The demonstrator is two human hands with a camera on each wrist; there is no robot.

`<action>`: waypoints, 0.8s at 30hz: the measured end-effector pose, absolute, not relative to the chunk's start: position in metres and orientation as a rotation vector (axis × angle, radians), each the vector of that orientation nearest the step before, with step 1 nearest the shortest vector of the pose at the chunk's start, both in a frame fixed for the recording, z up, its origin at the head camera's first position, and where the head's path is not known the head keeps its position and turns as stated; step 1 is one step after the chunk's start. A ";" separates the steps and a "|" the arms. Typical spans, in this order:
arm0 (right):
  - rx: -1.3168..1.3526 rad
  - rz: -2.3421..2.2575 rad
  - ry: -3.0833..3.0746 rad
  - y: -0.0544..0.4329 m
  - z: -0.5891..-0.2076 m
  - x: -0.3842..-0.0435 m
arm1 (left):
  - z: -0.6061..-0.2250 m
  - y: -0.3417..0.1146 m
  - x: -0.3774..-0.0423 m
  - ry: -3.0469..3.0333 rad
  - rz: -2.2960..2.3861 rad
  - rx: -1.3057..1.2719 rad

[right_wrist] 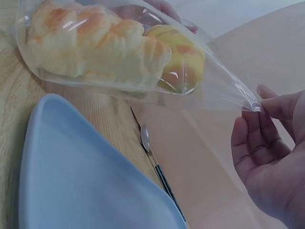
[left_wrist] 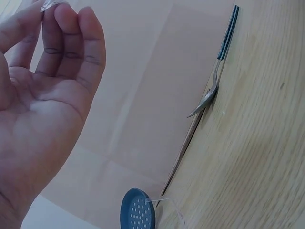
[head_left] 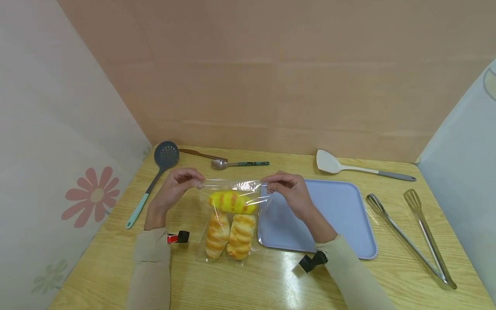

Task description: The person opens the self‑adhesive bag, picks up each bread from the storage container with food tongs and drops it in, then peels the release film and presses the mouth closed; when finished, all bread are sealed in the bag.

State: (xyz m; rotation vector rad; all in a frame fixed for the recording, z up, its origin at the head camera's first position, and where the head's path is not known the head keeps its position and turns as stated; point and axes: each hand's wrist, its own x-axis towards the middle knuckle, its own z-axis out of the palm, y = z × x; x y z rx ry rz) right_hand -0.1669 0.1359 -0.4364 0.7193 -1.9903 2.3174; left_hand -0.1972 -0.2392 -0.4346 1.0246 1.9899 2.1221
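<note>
A clear plastic bag (head_left: 226, 218) hangs between both hands with its top edge stretched straight. Inside it are two golden bread rolls (head_left: 218, 236) side by side and a yellow bread (head_left: 232, 202) with orange stripes lying across above them. My left hand (head_left: 179, 186) pinches the bag's upper left corner; in the left wrist view only a scrap of film shows at the fingertips (left_wrist: 66, 12). With thumb and forefinger, my right hand (head_left: 291, 193) pinches the upper right corner, also seen in the right wrist view, where the film (right_wrist: 238, 95) slopes up to the fingers.
A blue tray (head_left: 337, 206) lies right of the bag, partly under the right forearm. Behind are a spoon (head_left: 253, 163) and a brown knife (head_left: 201, 154). A slotted skimmer (head_left: 166, 156) lies left; a white spatula (head_left: 328, 162) and metal tongs (head_left: 428, 232) lie right.
</note>
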 end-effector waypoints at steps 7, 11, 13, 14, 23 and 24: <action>0.806 2.231 -1.993 0.136 -0.435 -0.165 | -0.436 -0.239 -0.199 1.850 2.165 1.052; 0.822 2.190 -1.988 0.136 -0.435 -0.164 | -0.435 -0.238 -0.199 1.870 2.170 1.034; 0.805 2.164 -1.999 0.136 -0.435 -0.163 | -0.435 -0.238 -0.198 1.897 2.169 1.017; 0.798 2.152 -2.002 0.135 -0.435 -0.162 | -0.434 -0.237 -0.198 1.917 2.168 0.999; 0.634 1.940 -2.235 0.136 -0.433 -0.163 | -0.429 -0.235 -0.193 2.323 1.950 0.765; 0.615 1.932 -2.261 0.136 -0.432 -0.163 | -0.428 -0.235 -0.192 2.335 1.941 0.755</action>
